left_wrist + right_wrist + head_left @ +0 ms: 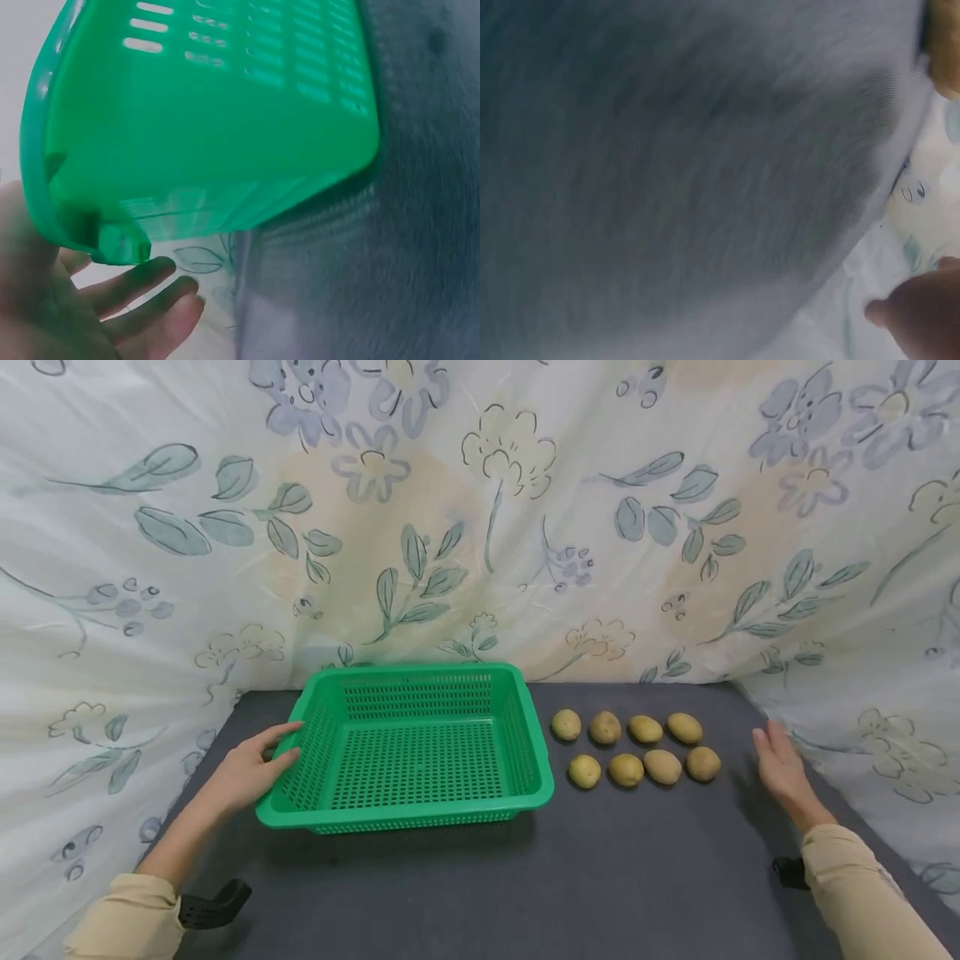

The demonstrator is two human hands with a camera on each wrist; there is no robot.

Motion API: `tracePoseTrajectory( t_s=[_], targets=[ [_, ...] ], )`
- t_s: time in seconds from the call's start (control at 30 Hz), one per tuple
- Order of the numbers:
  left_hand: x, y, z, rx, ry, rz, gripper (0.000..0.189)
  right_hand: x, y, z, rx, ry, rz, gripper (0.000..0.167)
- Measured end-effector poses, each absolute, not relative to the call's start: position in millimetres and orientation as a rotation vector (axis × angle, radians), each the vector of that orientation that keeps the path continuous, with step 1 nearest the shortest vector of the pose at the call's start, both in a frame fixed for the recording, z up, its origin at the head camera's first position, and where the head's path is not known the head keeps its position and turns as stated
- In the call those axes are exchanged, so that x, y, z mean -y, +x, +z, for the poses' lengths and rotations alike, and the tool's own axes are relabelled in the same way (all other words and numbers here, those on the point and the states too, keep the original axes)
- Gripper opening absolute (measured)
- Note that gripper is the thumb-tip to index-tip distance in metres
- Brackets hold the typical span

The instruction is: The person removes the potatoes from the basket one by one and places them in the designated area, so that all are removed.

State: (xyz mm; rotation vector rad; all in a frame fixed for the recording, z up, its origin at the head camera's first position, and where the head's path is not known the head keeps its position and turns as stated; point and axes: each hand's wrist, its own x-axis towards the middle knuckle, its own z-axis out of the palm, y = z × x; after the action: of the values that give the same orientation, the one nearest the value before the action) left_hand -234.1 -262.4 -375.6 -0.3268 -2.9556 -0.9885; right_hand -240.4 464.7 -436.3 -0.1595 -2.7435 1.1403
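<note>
A green plastic basket (405, 810) with slotted sides stands left of centre on the dark table. My left hand (243, 772) is at its left side, thumb and forefinger reaching to the rim in the head view. Seen from the left wrist, the other fingers (139, 289) extend loosely below the rim, outside the basket; whether they touch it I cannot tell. To the right of the basket, several potatoes (626, 769) lie in two rows. Beyond them my right hand (783, 768) hovers near the table's right edge with relaxed fingers, holding nothing. Its wrist view is blurred.
The dark tabletop (480, 885) extends in front of the basket and potatoes. A floral curtain (465, 527) hangs behind the table and along both sides. A black strap-like piece (216, 906) sits at the left wrist, with a similar black piece (789, 872) at the right.
</note>
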Motion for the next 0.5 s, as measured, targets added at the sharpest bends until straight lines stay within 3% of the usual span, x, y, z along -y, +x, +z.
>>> tracePoseTrajectory(
  t_s=[0.13,0.5],
  targets=[
    [264,-237,-370,2.946,-0.343,-0.839,0.058,-461,-244,-436,2.849,-0.122,0.656,0.069],
    [270,-273,-353,2.806,-0.348,-0.446,0.053,-466,-264,-406,2.898,-0.147,0.352,0.077]
  ],
)
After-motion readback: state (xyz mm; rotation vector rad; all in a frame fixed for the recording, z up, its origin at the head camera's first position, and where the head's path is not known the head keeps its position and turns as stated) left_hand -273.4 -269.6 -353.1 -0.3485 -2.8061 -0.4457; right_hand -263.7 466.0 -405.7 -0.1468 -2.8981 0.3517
